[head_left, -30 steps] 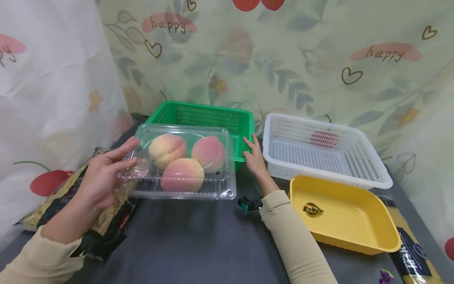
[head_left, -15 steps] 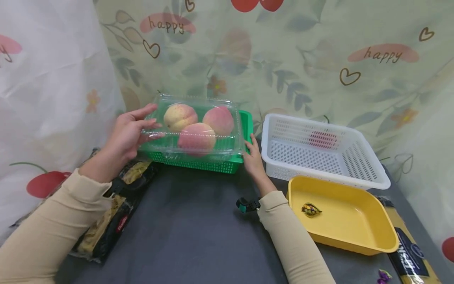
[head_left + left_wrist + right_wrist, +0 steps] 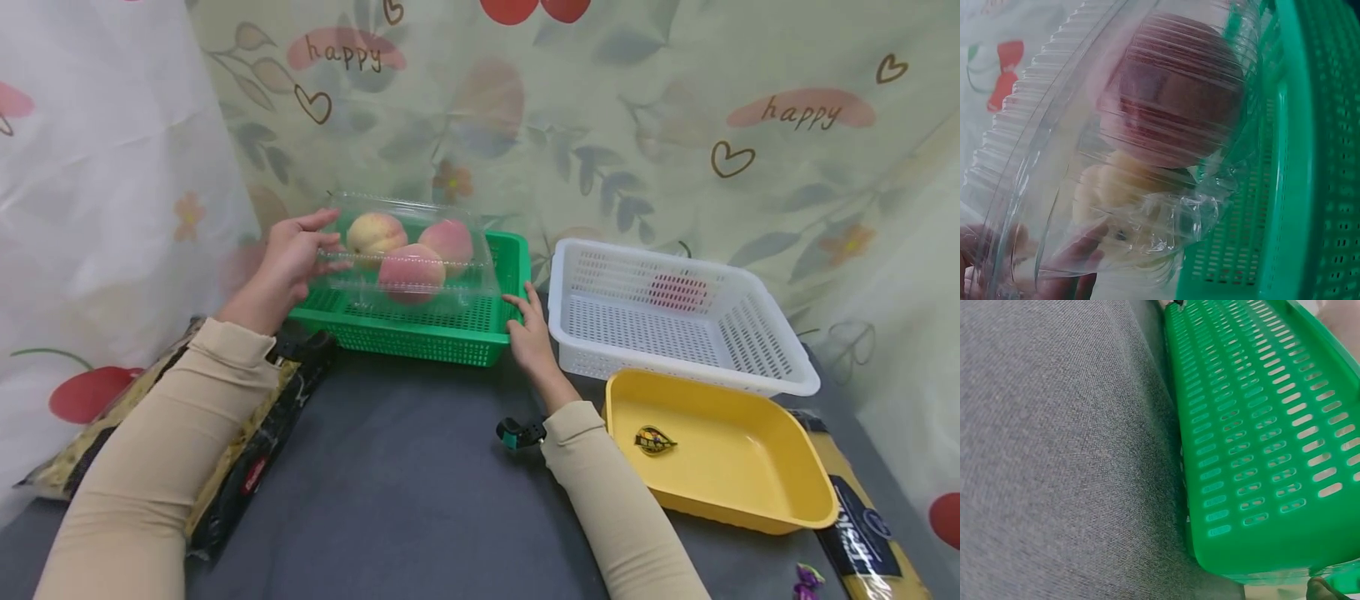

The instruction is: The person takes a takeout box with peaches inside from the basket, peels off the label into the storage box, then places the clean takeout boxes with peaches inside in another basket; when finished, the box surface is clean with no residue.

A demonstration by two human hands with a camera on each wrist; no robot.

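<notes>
A clear plastic clamshell box (image 3: 480,283) with three peaches (image 3: 411,273) in it is tilted over the green basket (image 3: 420,343). My left hand (image 3: 288,258) grips the box at its left end. In the left wrist view the ridged lid edge and a peach (image 3: 1172,87) show through the plastic, with fingers (image 3: 1075,259) at the lower left. My right hand (image 3: 534,337) holds the basket's front right corner, its fingers over the rim. The right wrist view shows the basket's slotted side (image 3: 1260,437), and only a fingertip at the bottom edge.
To the right stands a white basket (image 3: 675,379). In front of it, a yellow tray (image 3: 720,475) has a small leaf-shaped wrapped item (image 3: 655,440) inside. Dark-and-tan packages lie at left (image 3: 247,467) and right (image 3: 862,525). A purple-wrapped sweet (image 3: 807,581) lies near the front.
My left hand has carried the box of peaches forward and up in view, from in front of the green basket to over it. My right hand has stayed at the basket's corner.
</notes>
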